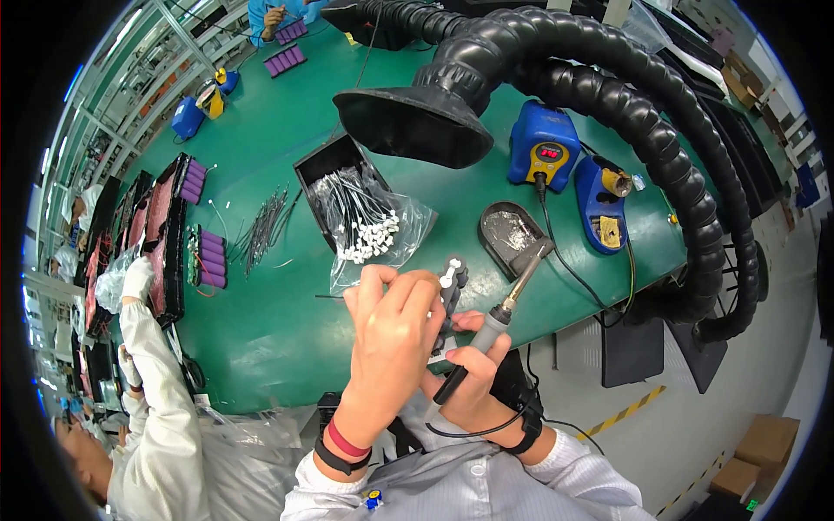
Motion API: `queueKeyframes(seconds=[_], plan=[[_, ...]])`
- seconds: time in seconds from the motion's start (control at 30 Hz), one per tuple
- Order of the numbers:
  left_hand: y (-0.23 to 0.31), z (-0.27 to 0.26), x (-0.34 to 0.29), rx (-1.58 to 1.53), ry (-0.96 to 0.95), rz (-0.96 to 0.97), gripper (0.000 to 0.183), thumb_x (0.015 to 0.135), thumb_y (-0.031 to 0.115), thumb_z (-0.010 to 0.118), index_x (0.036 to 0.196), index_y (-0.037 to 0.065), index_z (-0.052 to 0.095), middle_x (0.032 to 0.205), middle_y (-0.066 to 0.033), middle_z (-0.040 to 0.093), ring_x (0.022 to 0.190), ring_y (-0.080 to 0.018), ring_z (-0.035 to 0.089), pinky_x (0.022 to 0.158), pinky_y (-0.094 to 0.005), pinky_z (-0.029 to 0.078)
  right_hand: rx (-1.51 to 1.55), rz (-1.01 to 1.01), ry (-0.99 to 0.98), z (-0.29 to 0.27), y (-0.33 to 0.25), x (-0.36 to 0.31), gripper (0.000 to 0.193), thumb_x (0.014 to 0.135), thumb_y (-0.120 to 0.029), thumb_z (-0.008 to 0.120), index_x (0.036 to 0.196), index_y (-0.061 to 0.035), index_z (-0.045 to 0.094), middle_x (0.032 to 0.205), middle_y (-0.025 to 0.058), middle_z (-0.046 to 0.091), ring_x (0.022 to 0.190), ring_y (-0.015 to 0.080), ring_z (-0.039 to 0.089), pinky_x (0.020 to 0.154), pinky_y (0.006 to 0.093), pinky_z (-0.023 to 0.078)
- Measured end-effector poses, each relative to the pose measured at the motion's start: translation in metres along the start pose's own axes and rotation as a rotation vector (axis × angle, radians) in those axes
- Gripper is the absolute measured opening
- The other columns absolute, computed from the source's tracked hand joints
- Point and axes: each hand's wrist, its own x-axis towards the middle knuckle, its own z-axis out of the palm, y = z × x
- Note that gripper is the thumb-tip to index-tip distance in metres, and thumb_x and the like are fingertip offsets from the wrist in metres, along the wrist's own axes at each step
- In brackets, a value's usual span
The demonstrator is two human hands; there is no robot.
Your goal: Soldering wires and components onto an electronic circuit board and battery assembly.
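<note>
Smooth green worktop, centre frame: right hand grips a slim grey-and-black soldering iron; left hand curls by a dark, lobed block, its hold hidden.

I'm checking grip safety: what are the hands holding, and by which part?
The right hand holds the iron by its handle. The left hand is at the grey piece; its hold is hidden.

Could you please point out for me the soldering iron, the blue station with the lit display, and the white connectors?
Soldering iron (493, 329): head view, on its grey grip.
Blue station (548, 154): head view, on its lit display.
White connectors (371, 237): head view, near the middle of the cluster.
</note>
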Motion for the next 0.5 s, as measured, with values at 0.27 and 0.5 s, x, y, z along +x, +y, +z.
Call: queueKeyframes(seconds=[0.27,0.5], plan=[[0.001,-0.007,0.001,-0.112,-0.031,-0.009,0.025,0.078,0.001,0.076,0.101,0.008,0.069,0.104,-0.0019,0.069,0.096,-0.0263,0.056,0.082,-0.0412,0.038,0.052,0.020,0.051,0.001,0.007,-0.002,0.066,0.069,0.000,0.089,0.115,-0.0136,0.043,0.115,0.0217,0.048,0.106,0.0392,0.058,0.085,0.0514,0.052],[-0.009,-0.031,-0.009,-0.656,-0.031,-0.285,0.028,0.093,-0.004,0.065,0.120,0.000,0.069,0.116,-0.0118,0.062,0.099,-0.0202,0.059,0.085,-0.0295,0.048,0.094,-0.020,0.085,-0.024,0.019,0.006,0.064,0.071,0.012,0.081,0.114,-0.0124,0.039,0.118,0.0223,0.049,0.103,0.0394,0.062,0.086,0.0499,0.058]])
